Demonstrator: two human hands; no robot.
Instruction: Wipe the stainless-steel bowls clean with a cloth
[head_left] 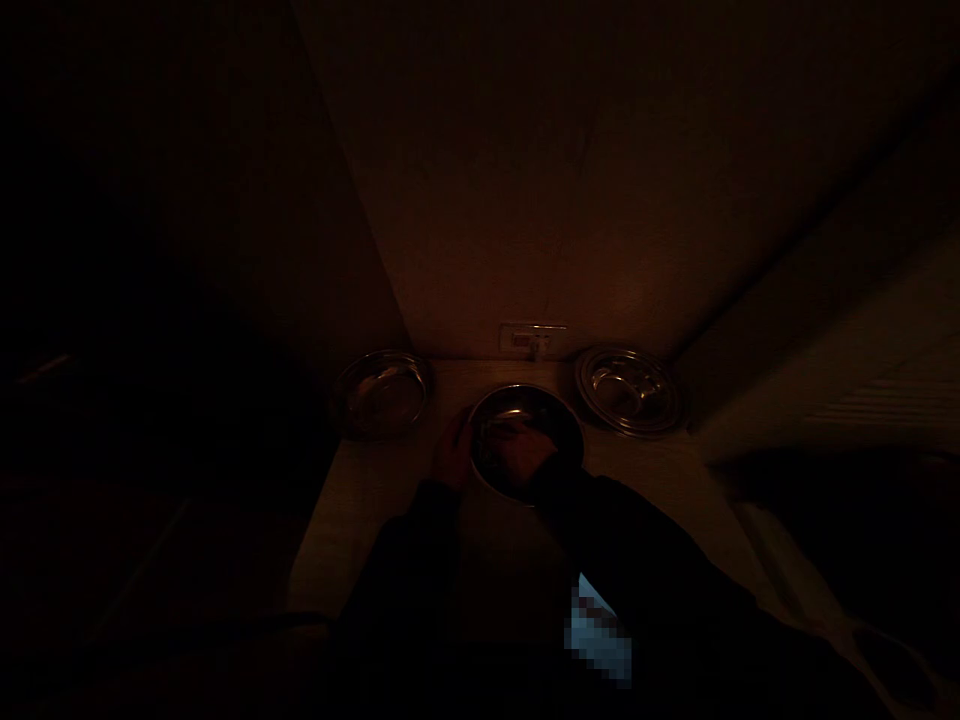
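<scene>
A round metal bowl (566, 415) stands on a light wooden tabletop, in very dim light. My left hand (451, 455) is against the bowl's left side, apparently gripping its rim, though the fingers are mostly lost in shadow. Inside the bowl is my right hand (527, 450), pointing toward the left. Its fingertips and the bowl's contents are too dark to make out. Both forearms are in dark sleeves.
At the back left sits a shiny round metal dish (384, 392). Another metal dish or stacked plates (630, 390) stand at the back right. A wall socket (532, 338) with a plug is behind the bowl. A pale, blurred-out bright patch (598, 635) shows below my right forearm.
</scene>
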